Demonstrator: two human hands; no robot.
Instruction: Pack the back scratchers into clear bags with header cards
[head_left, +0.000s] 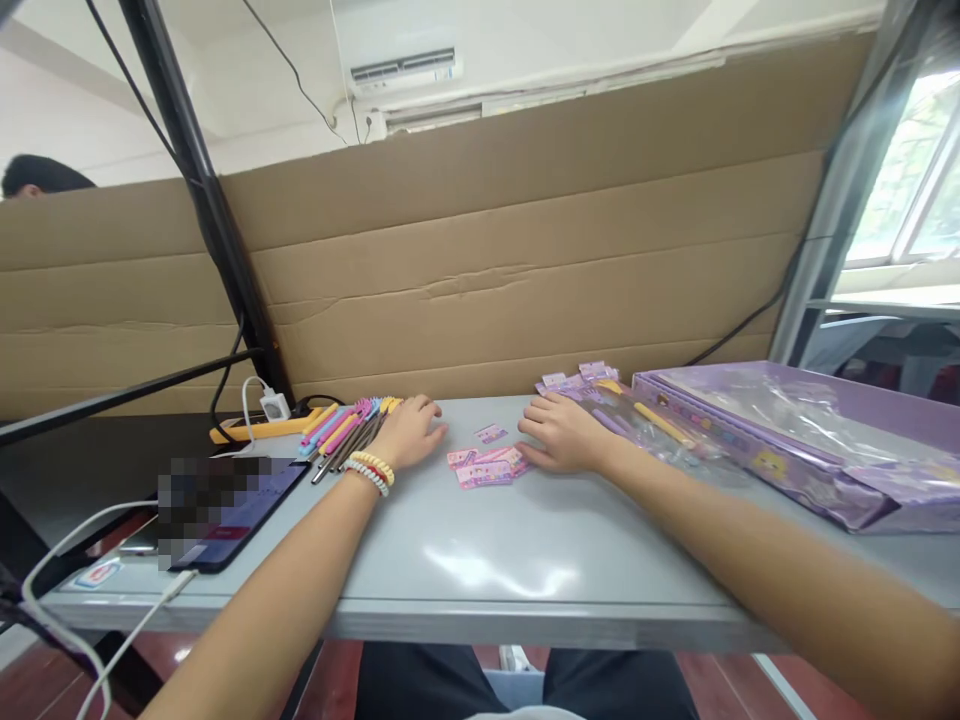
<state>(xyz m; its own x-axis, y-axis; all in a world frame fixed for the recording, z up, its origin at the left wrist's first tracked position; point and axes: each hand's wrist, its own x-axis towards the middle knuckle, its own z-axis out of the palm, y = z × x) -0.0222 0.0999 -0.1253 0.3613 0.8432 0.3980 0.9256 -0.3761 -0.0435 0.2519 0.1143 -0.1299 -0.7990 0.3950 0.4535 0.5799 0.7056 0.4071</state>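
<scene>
My left hand (409,432), with beaded bracelets (371,470) on its wrist, rests palm down on the table, its fingers loosely spread. Against its left side lies a bundle of coloured sticks (345,428) with metal rods and claw-like ends, resembling back scratchers. My right hand (561,432) is also palm down, fingers stretched out and open. Its thumb is at the edge of a small pile of pink and purple printed cards (484,472). One more card (491,434) lies just behind that pile. Clear plastic packs (660,420) with purple card tops and a yellow stick lie beyond and right of this hand.
A purple display box (772,470) with plastic film stands at the right. On the left are a tablet (247,520), white cables (90,520), a charger plug (274,404) and a black metal post (225,220). A cardboard wall (525,260) closes off the back of the grey table (480,560).
</scene>
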